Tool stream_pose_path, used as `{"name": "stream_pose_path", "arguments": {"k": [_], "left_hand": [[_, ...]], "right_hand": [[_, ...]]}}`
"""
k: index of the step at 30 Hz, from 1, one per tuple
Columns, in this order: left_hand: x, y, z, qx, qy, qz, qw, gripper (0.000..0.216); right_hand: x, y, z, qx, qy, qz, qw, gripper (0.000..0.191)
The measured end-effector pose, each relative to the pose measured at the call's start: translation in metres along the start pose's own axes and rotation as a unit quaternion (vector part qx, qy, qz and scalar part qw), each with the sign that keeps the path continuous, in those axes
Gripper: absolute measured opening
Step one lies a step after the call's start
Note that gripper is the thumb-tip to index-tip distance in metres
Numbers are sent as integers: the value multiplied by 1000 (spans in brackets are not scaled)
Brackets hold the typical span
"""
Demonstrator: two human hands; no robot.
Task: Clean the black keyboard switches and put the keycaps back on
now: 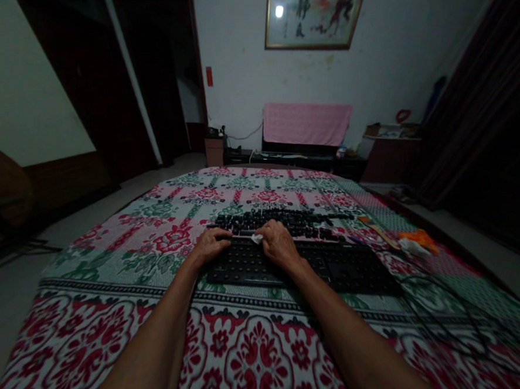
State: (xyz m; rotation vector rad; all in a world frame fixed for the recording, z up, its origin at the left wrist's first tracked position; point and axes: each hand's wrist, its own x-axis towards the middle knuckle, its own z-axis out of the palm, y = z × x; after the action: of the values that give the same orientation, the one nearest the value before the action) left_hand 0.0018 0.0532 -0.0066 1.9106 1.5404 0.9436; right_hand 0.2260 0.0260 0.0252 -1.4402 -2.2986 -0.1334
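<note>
A black keyboard base [335, 266] with its keycaps removed lies on a red, green and white floral bedspread [131, 320]. Behind it, several loose black keycaps [283, 221] are laid out in rows. My left hand [211, 244] rests curled on the keyboard's far left corner, gripping its edge. My right hand [277, 243] is closed on a small white wipe [257, 238], pressed against the keyboard's top edge.
The keyboard's black cable [443, 312] coils over the bedspread at the right. An orange and white item [415, 242] and thin tools [379, 229] lie to the right. A pink-draped stand [306, 123] and a framed picture [314, 12] are at the far wall.
</note>
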Motion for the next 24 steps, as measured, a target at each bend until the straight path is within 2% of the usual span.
{"name": "stream_pose_path", "arguments": {"k": [2, 6, 14, 17, 20, 24], "left_hand": [[1, -1, 0, 3, 4, 0, 1000, 32], [2, -5, 2, -7, 13, 3, 1000, 31], [1, -2, 2, -32, 8, -9, 999, 31], [1, 0, 2, -45, 8, -8, 999, 31], [1, 1, 2, -53, 6, -6, 999, 31], [0, 0, 2, -44, 11, -10, 999, 31]], "right_hand": [[-1, -7, 1, 8, -15, -22, 1000, 29], [-2, -11, 1, -3, -22, -10, 1000, 27], [-1, 10, 0, -37, 6, 66, 997, 24], [-2, 11, 2, -13, 19, 46, 999, 26], [-3, 9, 2, -10, 4, 23, 1000, 26], [-2, 8, 0, -42, -18, 29, 999, 24]]}}
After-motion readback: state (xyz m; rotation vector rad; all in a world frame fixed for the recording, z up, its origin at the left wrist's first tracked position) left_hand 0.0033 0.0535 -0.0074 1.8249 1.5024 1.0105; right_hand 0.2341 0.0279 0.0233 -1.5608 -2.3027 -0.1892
